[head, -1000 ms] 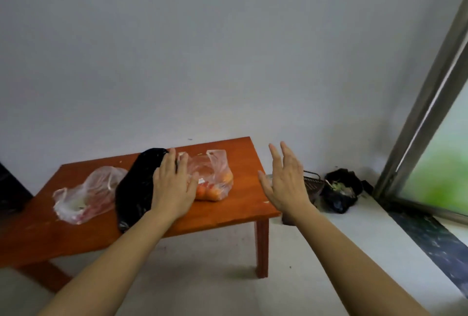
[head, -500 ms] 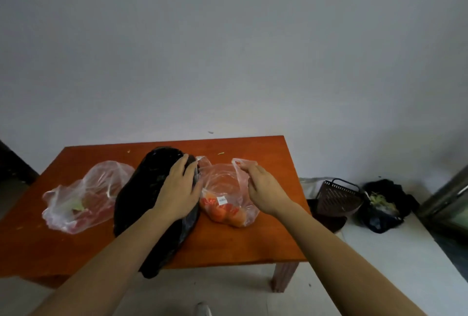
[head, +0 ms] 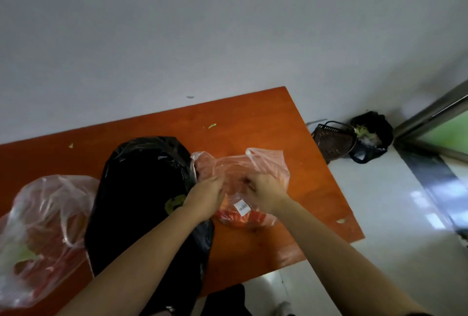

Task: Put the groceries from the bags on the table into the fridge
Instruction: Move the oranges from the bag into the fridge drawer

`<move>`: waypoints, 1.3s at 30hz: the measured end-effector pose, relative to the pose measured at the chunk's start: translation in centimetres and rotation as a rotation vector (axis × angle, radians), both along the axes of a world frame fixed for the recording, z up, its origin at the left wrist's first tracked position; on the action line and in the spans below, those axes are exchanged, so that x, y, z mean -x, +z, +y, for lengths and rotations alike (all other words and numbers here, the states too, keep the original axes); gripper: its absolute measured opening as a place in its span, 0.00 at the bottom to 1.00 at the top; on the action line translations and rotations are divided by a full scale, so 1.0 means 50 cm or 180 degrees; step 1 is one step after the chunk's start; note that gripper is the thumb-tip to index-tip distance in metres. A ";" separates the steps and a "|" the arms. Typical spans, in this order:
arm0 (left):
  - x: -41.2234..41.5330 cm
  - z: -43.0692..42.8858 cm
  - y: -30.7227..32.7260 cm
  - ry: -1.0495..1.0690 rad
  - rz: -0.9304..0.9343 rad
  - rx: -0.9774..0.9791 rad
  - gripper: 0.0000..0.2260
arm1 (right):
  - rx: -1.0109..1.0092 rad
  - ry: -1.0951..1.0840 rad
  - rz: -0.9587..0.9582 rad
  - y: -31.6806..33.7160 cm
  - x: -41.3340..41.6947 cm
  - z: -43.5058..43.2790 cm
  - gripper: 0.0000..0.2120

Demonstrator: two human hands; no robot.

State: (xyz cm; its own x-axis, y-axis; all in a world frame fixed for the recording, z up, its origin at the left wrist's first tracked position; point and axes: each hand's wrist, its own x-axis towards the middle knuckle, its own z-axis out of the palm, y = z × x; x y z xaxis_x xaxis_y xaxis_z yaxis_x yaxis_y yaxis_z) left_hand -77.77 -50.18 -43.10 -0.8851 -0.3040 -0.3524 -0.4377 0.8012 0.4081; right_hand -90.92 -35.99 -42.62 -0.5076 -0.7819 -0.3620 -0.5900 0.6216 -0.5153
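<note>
Three bags lie on the orange wooden table (head: 298, 143). On the right is a clear pinkish bag (head: 266, 163) with orange-red produce and a white barcode label. My left hand (head: 206, 198) and my right hand (head: 263, 194) are both on it, fingers curled into its plastic near the opening. A large black bag (head: 141, 184) lies in the middle, under my left forearm. A second clear bag (head: 43, 227) with red and green contents sits at the left edge. The fridge is out of view.
The table stands against a white wall. On the floor to its right are a dark woven basket (head: 331, 141) and a black bag of scraps (head: 371, 135). A metal door frame (head: 435, 110) rises at far right. Small green scraps dot the tabletop.
My view has moved closer and tilted. My left hand left the black bag and joined my right hand on the pinkish bag; both now grip its plastic.
</note>
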 end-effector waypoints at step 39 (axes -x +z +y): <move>-0.133 0.048 0.064 0.1384 0.0601 -0.0274 0.33 | 0.0085 -0.0203 0.0031 -0.066 -0.124 0.060 0.30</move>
